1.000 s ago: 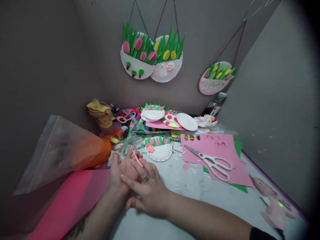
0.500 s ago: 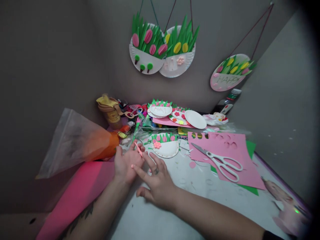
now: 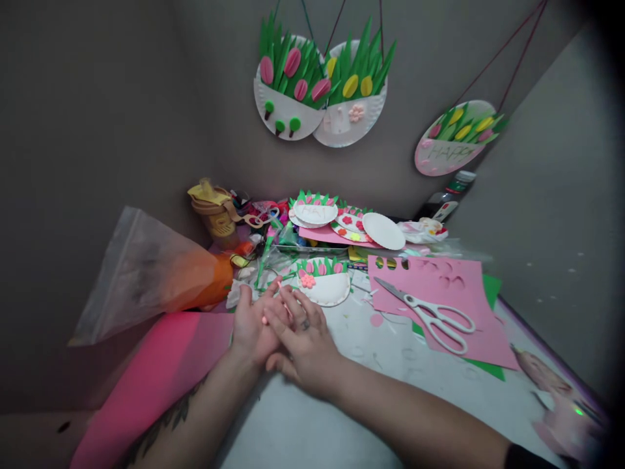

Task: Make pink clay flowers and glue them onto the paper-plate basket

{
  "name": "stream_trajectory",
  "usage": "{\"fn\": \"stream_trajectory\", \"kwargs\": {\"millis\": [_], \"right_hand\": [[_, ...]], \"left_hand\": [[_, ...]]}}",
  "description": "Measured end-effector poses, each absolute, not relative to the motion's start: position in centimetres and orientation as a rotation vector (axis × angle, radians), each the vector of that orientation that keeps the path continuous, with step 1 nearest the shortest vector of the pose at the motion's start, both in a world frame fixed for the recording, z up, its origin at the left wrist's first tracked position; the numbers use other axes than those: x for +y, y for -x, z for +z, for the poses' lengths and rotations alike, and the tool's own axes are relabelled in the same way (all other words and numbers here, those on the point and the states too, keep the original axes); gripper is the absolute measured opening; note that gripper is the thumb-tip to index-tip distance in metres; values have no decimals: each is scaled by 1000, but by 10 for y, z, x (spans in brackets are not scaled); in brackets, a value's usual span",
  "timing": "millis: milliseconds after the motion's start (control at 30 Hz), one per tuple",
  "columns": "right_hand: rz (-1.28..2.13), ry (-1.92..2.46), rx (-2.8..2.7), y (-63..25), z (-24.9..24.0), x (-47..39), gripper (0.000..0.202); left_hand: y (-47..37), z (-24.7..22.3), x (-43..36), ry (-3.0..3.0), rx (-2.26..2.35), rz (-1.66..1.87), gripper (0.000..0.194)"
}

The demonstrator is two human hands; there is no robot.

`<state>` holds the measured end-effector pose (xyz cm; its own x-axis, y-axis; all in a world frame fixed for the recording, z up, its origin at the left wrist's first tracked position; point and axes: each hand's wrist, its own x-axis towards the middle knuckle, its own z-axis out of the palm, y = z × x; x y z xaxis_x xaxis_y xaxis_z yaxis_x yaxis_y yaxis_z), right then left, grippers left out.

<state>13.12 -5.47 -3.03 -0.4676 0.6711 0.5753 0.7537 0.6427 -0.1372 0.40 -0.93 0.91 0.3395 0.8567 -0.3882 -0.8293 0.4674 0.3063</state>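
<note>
My left hand (image 3: 254,329) is palm up over the white table with its fingers spread. On its palm lies a small pink ball (image 3: 265,320). Across that palm reaches my right hand (image 3: 310,339), its fingers apart and its fingertips on or just above the left fingers. A bit of pink clay (image 3: 279,284) shows at the left fingertips, mostly hidden. Just behind the hands lies a white half-round plate craft (image 3: 329,289) with paper tulips and a pink clay flower (image 3: 308,281).
White scissors (image 3: 434,317) lie on a pink sheet (image 3: 469,286) at the right. An orange piping bag (image 3: 195,280) is at the left. Plate crafts, a cup (image 3: 215,215) and a bottle (image 3: 452,195) stand behind; tulip plates (image 3: 351,127) hang above.
My right hand has come down closer over the left palm, and the left hand has shifted slightly right. The thin pink clay strip, earlier plain between the fingers, is now mostly covered.
</note>
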Motion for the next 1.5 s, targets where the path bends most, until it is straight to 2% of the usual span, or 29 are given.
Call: {"fn": "stream_trajectory", "kwargs": {"millis": [333,800,1100,1500], "right_hand": [[-190,1136,-2300,-136,-30,-54,71],[-148,1053,-2269,-136,-26,-55,67],[-368,1024,-2206,-135,-26,-62,65],[-348,996,-2277,-132,-26,-58,71]], "left_hand": [[4,2,-3,-48,409,1106,63],[1,8,-6,-37,381,1119,58],[0,11,-4,-16,434,1198,56],[0,13,-4,-43,514,1231,59]]}}
